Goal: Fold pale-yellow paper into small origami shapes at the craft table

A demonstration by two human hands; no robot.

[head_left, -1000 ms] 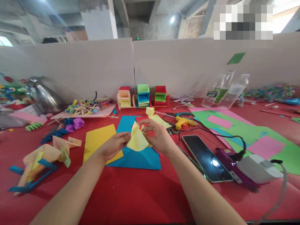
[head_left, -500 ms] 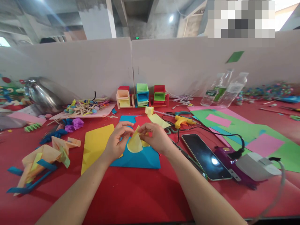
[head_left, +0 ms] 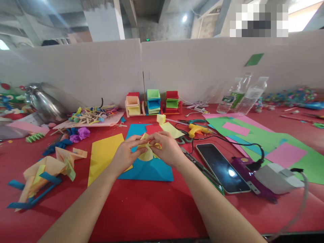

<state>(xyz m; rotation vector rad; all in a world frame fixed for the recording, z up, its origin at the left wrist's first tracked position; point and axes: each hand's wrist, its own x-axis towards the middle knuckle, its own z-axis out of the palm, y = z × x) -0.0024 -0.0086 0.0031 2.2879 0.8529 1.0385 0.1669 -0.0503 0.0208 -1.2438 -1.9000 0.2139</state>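
Between my two hands is a pale yellow piece of paper [head_left: 146, 155], curved at its lower edge. My left hand [head_left: 129, 153] pinches it from the left, thumb against the paper. From the right, my right hand [head_left: 165, 148] grips its upper part, with fingertips close to those of the left. The fingers hide part of the paper. Under the hands lies a blue sheet [head_left: 152, 172], with a small red sheet [head_left: 153, 128] on its far part. A yellow sheet [head_left: 101, 155] is just left of it.
Folded paper boxes [head_left: 153, 103] stand along the white partition. To the right are a yellow glue gun [head_left: 198, 130], a phone [head_left: 222, 168], a purple power strip [head_left: 240, 165] and plastic bottles [head_left: 253, 96]. Paper figures [head_left: 43, 168] and a steel jug [head_left: 47, 103] are at left.
My left fingers have moved right and closed in nearer my right fingers. The pale yellow paper has shifted slightly up and looks more bent.
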